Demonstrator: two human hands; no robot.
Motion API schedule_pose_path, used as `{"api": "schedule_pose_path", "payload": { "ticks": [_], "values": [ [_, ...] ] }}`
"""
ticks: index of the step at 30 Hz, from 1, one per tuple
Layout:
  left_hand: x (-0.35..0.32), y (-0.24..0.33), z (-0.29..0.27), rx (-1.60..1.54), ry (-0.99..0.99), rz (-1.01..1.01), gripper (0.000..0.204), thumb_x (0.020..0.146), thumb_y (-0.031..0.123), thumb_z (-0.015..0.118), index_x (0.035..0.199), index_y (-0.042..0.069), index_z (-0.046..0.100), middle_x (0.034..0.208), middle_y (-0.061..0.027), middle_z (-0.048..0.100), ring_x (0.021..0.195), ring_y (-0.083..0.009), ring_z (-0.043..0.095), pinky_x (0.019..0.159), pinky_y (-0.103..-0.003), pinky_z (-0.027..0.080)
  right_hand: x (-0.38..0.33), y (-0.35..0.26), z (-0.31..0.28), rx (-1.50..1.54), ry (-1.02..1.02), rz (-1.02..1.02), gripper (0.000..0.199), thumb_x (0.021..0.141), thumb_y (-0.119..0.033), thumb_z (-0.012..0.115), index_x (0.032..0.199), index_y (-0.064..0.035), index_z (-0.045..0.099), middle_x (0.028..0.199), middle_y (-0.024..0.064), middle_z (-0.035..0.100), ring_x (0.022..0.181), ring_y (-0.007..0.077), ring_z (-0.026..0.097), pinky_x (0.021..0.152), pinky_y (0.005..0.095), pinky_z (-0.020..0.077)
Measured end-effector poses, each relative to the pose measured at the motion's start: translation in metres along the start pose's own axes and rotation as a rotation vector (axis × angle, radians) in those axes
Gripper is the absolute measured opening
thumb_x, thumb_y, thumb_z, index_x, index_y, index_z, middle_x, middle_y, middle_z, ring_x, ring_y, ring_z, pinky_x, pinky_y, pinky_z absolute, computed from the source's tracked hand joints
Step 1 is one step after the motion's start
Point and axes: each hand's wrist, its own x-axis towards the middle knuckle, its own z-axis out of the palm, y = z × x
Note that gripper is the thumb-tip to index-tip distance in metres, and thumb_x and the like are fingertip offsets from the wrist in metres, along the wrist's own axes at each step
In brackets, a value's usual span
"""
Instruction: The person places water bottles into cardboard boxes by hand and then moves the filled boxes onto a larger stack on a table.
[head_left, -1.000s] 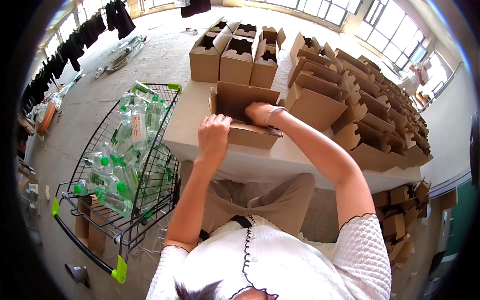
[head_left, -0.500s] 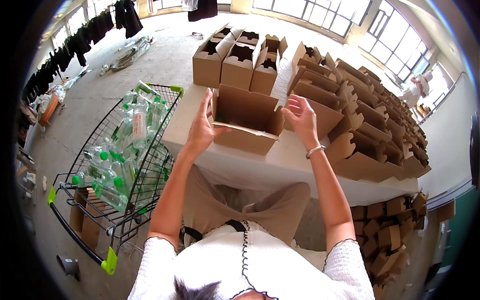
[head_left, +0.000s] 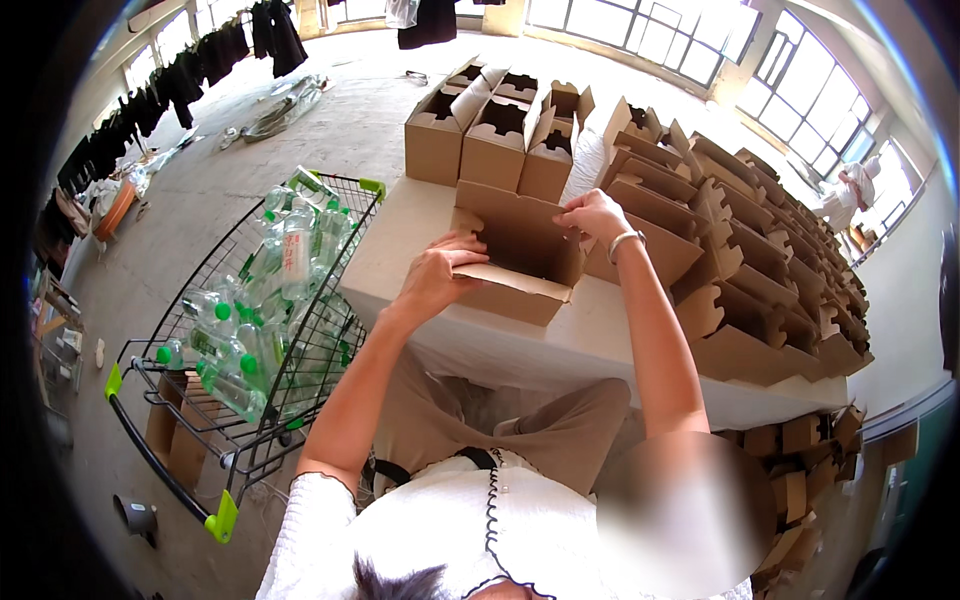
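Observation:
In front of me on the white table (head_left: 375,250) stands an open-topped brown cardboard box (head_left: 518,303), its flaps up and its inside in shadow. My left hand (head_left: 440,272) is closed over the left side of this box, fingers bent at the rim and thumb by the front flap. At the far right corner, the fingers of my right hand (head_left: 597,216) pinch the box's upper edge. A bracelet circles my right wrist. My left fingers partly cover the box's left flap.
Several open boxes (head_left: 495,160) stand behind, and rows of more (head_left: 745,335) fill the table's right side. To the left is a black wire cart (head_left: 150,480) with clear green-capped bottles (head_left: 295,250). Small cartons (head_left: 790,495) are piled on the floor at right. A person (head_left: 850,195) is far right.
My left hand has shifted from the box's outer left side onto its rim, fingers bending inward. My right hand, open beside the box before, now pinches its far right corner. The view has shifted slightly.

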Motion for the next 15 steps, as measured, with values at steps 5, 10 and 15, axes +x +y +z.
{"api": "schedule_pose_path", "payload": {
  "ticks": [5,10,15],
  "values": [
    [0.001,0.023,-0.014,-0.013,-0.043,-0.141,0.038,0.081,0.031,0.086,0.113,0.012,0.081,0.122,-0.0114,0.076,0.136,-0.0291,0.057,0.117,-0.04,0.043,0.017,0.03,0.001,0.543,-0.282,0.061,0.023,0.082,-0.023,0.088,0.095,-0.012,0.072,0.076,-0.0033,0.069,0.065,0.0085,0.066,0.06,0.0206,0.0506],
    [-0.001,0.015,-0.01,-0.091,-0.027,-0.084,0.039,0.081,0.034,0.086,0.112,0.011,0.081,0.124,-0.0136,0.075,0.136,-0.0297,0.057,0.117,-0.042,0.042,-0.008,0.047,0.041,1.066,-0.171,0.199,0.011,0.082,-0.016,0.079,0.089,-0.0142,0.072,0.073,-0.0059,0.061,0.067,0.0066,0.058,0.058,0.0245,0.0437],
    [0.0,0.011,-0.012,-0.162,-0.058,-0.013,0.04,0.081,0.033,0.086,0.11,0.007,0.081,0.122,-0.0156,0.075,0.136,-0.0317,0.058,0.117,-0.043,0.042,0.006,0.027,0.058,0.416,0.149,-0.243,0.039,0.073,-0.001,0.068,0.111,-0.0059,0.073,0.097,0.0057,0.074,0.087,0.017,0.068,0.07,0.0289,0.053]
  ]
}}
